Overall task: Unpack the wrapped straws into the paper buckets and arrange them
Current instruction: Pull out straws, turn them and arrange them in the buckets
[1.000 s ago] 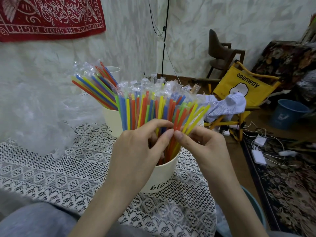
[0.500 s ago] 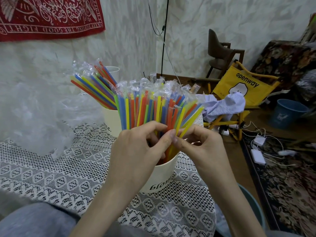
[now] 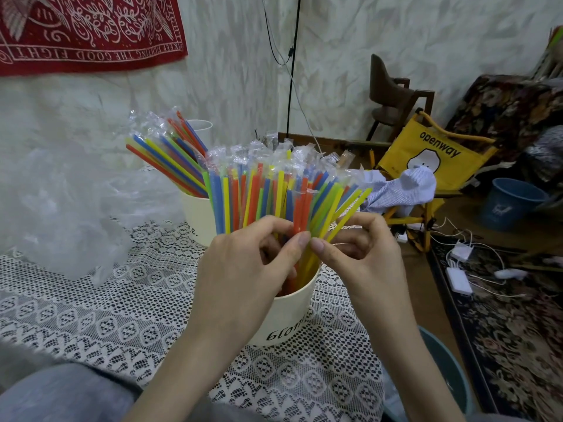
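A: Item one, the near paper bucket (image 3: 283,318). Position?

B: Right edge of the table (image 3: 91,315), on the lace cloth. It holds a dense fan of wrapped straws (image 3: 268,190) in blue, yellow, orange and green, with clear wrapper ends crowding the tops.

A: Item two?

B: The far paper bucket (image 3: 196,213), just behind the first and toward the back edge. Its straws (image 3: 166,156) lean left.

A: Hands?

B: The left hand (image 3: 243,275) is curled, thumb and fingers closed on the bundle's stems just above the rim. The right hand (image 3: 362,257) pinches a few yellow and green straws at the bundle's right side. The two thumb tips nearly meet.

A: Risks?

B: My reading only. The right-hand straws splay well past the rim, so a loosened pinch could drop them off the table's right edge, toward the bin (image 3: 441,376) below. The bucket sits close to that edge and looks top-heavy, so a sideways pull on the bundle might tip it. The slick wrappers may also slide in the grip.

A: Legible writing?

B: Near bucket, lettering seen upside down, only partly readable. Far bucket, a fragment ending "ne." The yellow chair (image 3: 432,153) reads "openway". The red wall cloth (image 3: 91,28), reversed, reads "THE GOOD FIGHT".

A: Other stock?

B: Crumpled clear plastic (image 3: 58,208) at the table's left edge.
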